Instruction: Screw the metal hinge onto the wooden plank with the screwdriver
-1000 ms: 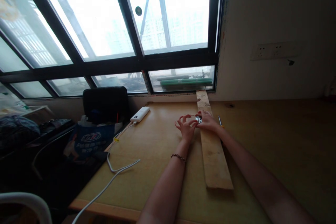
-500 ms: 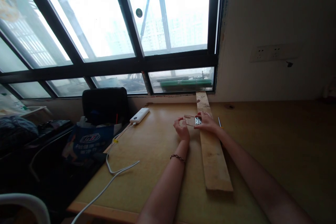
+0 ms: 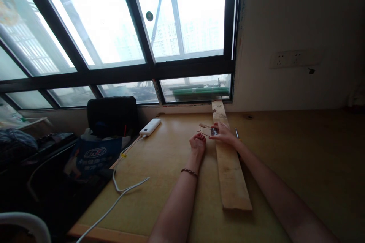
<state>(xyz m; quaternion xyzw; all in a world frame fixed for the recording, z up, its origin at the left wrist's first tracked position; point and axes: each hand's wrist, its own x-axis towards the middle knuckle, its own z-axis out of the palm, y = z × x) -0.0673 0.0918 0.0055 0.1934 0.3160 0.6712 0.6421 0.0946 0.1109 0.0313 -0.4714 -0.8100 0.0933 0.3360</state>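
Observation:
My right hand (image 3: pixel 224 133) rests over the long wooden board (image 3: pixel 232 176) and pinches a small silver metal plate with dark holes, which looks like a hinge (image 3: pixel 214 131). A small tan piece with brown edges (image 3: pixel 204 130) sticks out leftward from the hinge; its material is unclear. My left hand (image 3: pixel 197 143) is just below the tan piece's left end, with its fingers curled in. Whether those fingers hold something small cannot be made out. Beside the board, right of my right hand, lies a thin pen-like tool (image 3: pixel 237 133), partly hidden by the wrist.
A white power bank (image 3: pixel 150 127) with a white cable (image 3: pixel 122 191) lies along the table's left edge. Left of the table (image 3: pixel 168 159) stand a black chair (image 3: pixel 112 115) and a blue bag (image 3: pixel 91 159). The window (image 3: pixel 182 64) and a wall with sockets (image 3: pixel 295 59) border the back.
My left hand has dropped slightly away from the tan piece and its fingers have curled in more. The hinge has tilted in my right hand, which stays over the board.

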